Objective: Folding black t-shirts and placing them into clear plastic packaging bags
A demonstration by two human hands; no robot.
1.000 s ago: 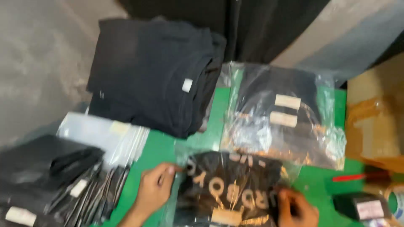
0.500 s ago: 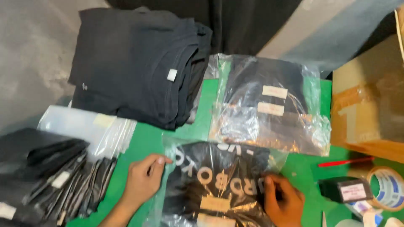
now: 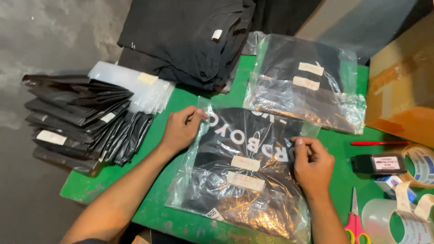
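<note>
A clear plastic bag (image 3: 246,178) with a folded black shirt with white lettering inside lies on the green table (image 3: 153,149) in front of me. My left hand (image 3: 181,129) pinches the bag's upper left edge. On the right side of the bag, my right hand (image 3: 312,165) grips its upper right edge. Two pale labels sit on the bag's middle. A second bagged black shirt (image 3: 307,83) lies behind it.
A stack of folded black shirts (image 3: 185,38) sits at the back left. Empty clear bags (image 3: 133,86) and black bags (image 3: 81,122) lie at the left. A cardboard box (image 3: 402,81), red pen (image 3: 377,143), tape rolls (image 3: 398,217), scissors (image 3: 355,221) and a small black device (image 3: 379,163) are at the right.
The view has tilted down and shifted right, bringing the table's near part and right-side tools into sight. Both hands stay on the bag's top corners.
</note>
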